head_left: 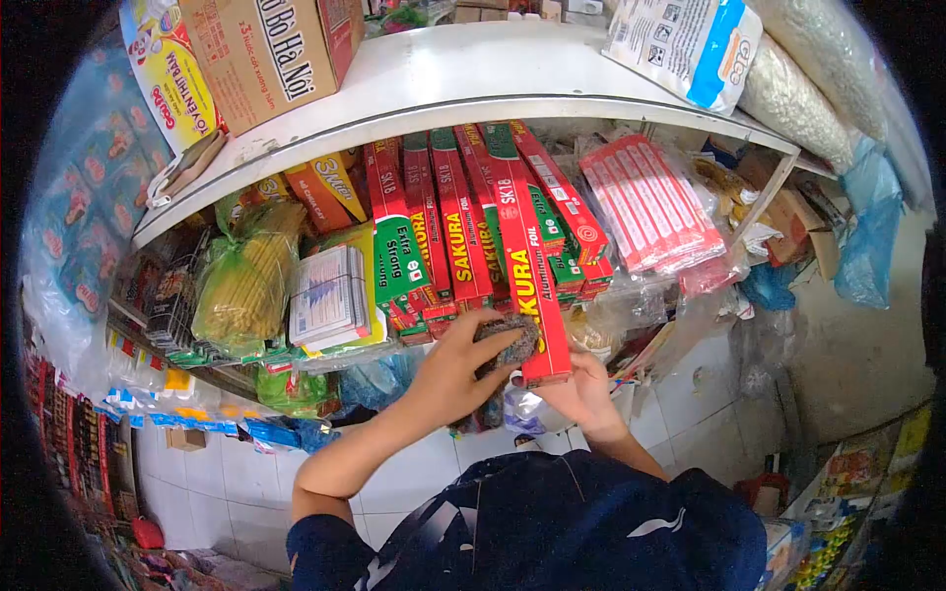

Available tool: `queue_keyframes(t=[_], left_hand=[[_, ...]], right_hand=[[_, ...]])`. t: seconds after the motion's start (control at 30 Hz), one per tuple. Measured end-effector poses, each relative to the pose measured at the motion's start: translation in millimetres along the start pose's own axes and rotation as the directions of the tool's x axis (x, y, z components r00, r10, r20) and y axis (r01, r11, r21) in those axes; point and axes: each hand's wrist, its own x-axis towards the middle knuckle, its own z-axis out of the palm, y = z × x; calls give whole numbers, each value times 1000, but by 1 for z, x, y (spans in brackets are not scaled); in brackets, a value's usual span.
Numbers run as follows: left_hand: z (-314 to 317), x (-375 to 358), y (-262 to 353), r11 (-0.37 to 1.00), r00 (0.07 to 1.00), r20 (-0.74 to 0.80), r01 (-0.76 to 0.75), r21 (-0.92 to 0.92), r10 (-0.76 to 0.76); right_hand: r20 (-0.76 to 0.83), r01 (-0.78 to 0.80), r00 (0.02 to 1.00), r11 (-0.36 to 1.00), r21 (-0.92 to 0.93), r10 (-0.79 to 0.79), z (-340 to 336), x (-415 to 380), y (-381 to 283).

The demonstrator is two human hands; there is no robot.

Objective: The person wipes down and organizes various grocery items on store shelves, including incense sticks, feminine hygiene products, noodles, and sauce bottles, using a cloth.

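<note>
A long red and green Sakura aluminum foil box (524,266) juts out from the shelf toward me. Its near end rests in my right hand (579,394), whose fingers curl around the lower right side. My left hand (458,362) is closed on a dark grey, fuzzy cloth (507,350), which lies against the left side of that box near its end. More foil boxes (451,222) lie stacked side by side just beyond both hands. Part of the right hand's grip is hidden under the box.
Above the shelf runs a white counter top (443,64) bearing a cardboard carton (266,59) and a white-and-blue pack (682,49). Left of the foil are a bag of yellow goods (246,286) and a paper stack (330,295). Red-and-white packs (650,202) lie right.
</note>
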Motion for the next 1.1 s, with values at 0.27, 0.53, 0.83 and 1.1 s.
queue_keyframes(t=[0.27, 0.53, 0.83, 1.1], left_hand=[[23, 3, 0, 992, 999, -54, 2, -122, -8], [68, 18, -29, 988, 958, -283, -83, -132, 43], [78, 51, -32, 995, 904, -416, -94, 35, 100], [50, 64, -33, 989, 714, -699, -75, -126, -35]], right_hand=[[-325, -249, 940, 855, -456, 101, -12, 60, -53], [-358, -269, 918, 930, -250, 169, -12, 11, -49], [-60, -382, 898, 705, -598, 435, -79, -34, -87], [-249, -424, 859, 348, -836, 448, -119, -87, -93]])
